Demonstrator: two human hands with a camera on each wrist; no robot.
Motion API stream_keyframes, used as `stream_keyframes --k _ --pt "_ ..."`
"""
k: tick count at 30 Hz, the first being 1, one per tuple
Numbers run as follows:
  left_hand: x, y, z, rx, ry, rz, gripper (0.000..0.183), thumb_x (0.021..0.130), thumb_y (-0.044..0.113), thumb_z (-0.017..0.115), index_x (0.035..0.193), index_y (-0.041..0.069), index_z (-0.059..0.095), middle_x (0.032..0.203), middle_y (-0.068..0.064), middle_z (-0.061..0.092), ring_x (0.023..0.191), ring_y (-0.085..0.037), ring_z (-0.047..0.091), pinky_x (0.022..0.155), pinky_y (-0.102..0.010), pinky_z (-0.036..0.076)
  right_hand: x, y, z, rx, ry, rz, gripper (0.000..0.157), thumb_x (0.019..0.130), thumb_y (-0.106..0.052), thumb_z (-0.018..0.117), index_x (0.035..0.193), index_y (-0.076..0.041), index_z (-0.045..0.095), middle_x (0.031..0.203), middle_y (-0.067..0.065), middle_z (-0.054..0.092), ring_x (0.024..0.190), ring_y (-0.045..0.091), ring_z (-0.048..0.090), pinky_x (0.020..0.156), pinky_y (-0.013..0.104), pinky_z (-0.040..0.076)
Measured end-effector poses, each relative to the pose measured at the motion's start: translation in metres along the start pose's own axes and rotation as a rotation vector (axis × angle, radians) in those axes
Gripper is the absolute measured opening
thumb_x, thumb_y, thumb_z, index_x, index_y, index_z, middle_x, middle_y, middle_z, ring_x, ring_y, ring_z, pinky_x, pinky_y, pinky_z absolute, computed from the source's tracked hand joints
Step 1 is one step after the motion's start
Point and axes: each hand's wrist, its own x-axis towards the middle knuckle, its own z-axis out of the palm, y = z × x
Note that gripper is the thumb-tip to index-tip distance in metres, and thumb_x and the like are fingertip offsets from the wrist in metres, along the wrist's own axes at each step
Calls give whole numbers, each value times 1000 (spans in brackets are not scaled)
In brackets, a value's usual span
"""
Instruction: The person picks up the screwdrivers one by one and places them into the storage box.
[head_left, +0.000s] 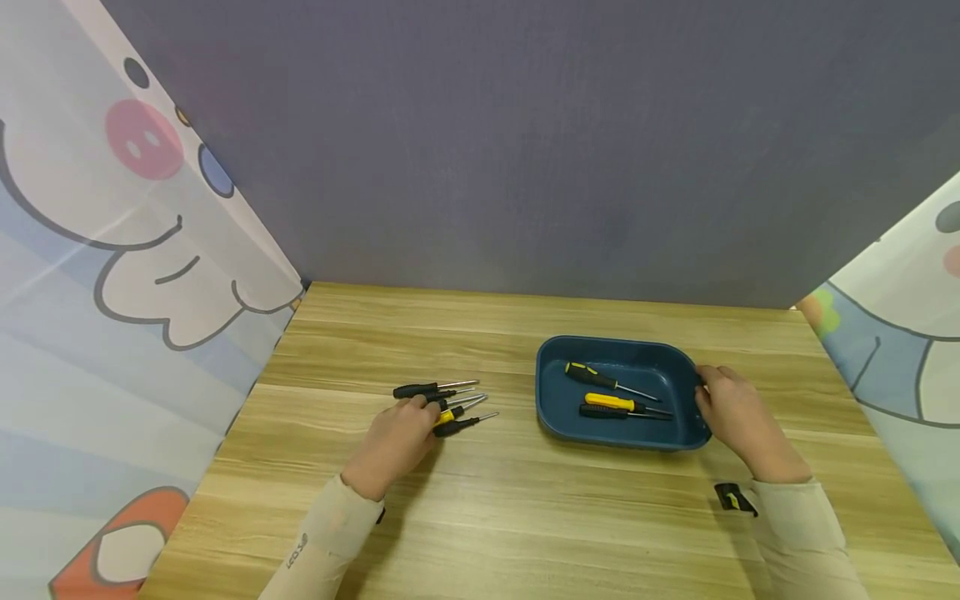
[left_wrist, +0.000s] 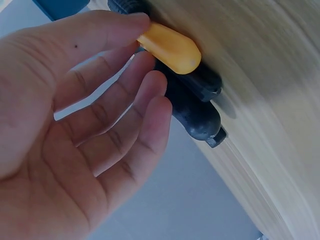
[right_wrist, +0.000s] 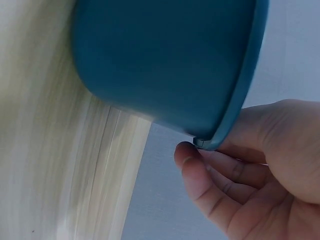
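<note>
On the left of the table, my left hand [head_left: 396, 442] reaches over a cluster of several screwdrivers. Its thumb and fingertips pinch the butt end of a yellow-handled screwdriver [left_wrist: 172, 49] in the left wrist view. Dark-handled screwdrivers, one with a rounded black handle [left_wrist: 192, 110], lie right beside the fingertips. My right hand [head_left: 738, 421] grips the right end rim of a blue plastic bin [right_wrist: 165, 65], thumb on one side and fingers on the other. In the bin lie a black-and-yellow screwdriver [head_left: 590, 375], a yellow-handled screwdriver [head_left: 609, 402] and a black-handled screwdriver [head_left: 602, 412].
The wood-grain table [head_left: 480, 517] ends at a grey panel [head_left: 525, 150] at the back. Printed cartoon curtains [head_left: 97, 333] hang at both sides. Another black-handled screwdriver [head_left: 454, 427] lies at the near edge of the cluster, its tip toward the bin.
</note>
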Motion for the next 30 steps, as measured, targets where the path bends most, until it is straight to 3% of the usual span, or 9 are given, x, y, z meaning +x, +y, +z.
stream_keyframes --k 11,30 --pt "1 -3 3 17 58 -4 18 80 3 80 85 4 63 76 -7 57 66 -24 60 55 -37 54 0 1 2 -2 5 -7 28 86 12 63 111 25 55 93 35 58 78 45 60 65 56 52" --pt "9 -4 4 32 17 -18 14 76 8 77 80 5 64 74 -6 56 67 -25 61 54 -38 53 0 -2 1 4 14 -1 28 86 12 62 110 24 56 90 33 58 75 42 60 63 54 52"
